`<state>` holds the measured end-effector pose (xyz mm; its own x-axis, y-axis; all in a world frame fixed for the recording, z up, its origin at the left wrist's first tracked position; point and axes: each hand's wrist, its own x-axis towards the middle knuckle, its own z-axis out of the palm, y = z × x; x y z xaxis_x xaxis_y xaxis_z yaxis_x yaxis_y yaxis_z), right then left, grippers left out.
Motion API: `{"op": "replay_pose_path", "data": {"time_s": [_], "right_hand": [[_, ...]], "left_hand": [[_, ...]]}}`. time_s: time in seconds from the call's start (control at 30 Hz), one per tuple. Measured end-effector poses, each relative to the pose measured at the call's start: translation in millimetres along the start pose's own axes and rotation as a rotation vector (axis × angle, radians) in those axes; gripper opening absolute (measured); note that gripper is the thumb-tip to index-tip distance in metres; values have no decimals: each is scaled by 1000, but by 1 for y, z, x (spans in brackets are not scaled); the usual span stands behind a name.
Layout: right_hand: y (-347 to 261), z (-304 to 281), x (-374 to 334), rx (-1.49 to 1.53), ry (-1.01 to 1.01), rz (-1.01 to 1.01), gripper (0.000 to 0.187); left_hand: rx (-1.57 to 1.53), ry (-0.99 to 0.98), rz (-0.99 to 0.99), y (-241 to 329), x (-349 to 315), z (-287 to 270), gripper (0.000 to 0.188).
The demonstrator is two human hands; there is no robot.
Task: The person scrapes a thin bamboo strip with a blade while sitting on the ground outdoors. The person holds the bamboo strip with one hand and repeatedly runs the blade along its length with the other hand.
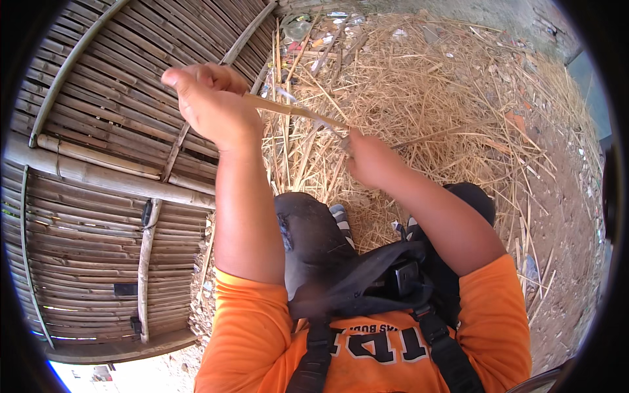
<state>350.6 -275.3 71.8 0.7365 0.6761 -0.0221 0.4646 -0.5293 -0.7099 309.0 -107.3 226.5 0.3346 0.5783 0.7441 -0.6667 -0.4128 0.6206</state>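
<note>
As we look down over the orange shirt (380,367) at the near side, we see both bare forearms stretched toward the far side, with a pale bamboo strip (288,109) held up between the hands, above the littered ground. Our left hand (219,108) is farther out and to the left; its grip is curled in on the strip's left end, the thumb pointing left, though we cannot make out each finger. Our right hand (377,160) is nearer and to the right, its grip folded round a narrow grey piece (329,128) that runs along the strip's right end, too blurred for us to say what it is. Whether those fingers also pinch the strip, we cannot tell. Beneath and beyond lies a bed of loose straw (400,85), with scraps of litter (324,40) at its far left and bare soil (576,229) to the right. A slatted bamboo panel (118,98) fills the left side, and a grey wall (458,16) closes the far side. Near us, we see dark trousers (311,226), a striped shoe (341,221) between the knees, and black straps (436,331) over the shirt.
</note>
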Motion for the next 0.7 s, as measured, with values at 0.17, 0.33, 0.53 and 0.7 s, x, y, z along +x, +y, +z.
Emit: {"op": "replay_pose_path", "data": {"time_s": [0.17,0.33,0.53,0.7], "right_hand": [[52,-3,28,-9,-59,97,35],[-1,-26,4,328,133,-69,35],[-1,-5,3,261,-16,-77,33],[49,8,23,-11,-49,50,34]], "left_hand": [[-154,-50,-80,8,-2,4,61],[-168,-110,-105,6,4,-12,61],[-233,-289,-119,6,4,-17,53],[-339,-304,-172,5,4,-28,53]]}}
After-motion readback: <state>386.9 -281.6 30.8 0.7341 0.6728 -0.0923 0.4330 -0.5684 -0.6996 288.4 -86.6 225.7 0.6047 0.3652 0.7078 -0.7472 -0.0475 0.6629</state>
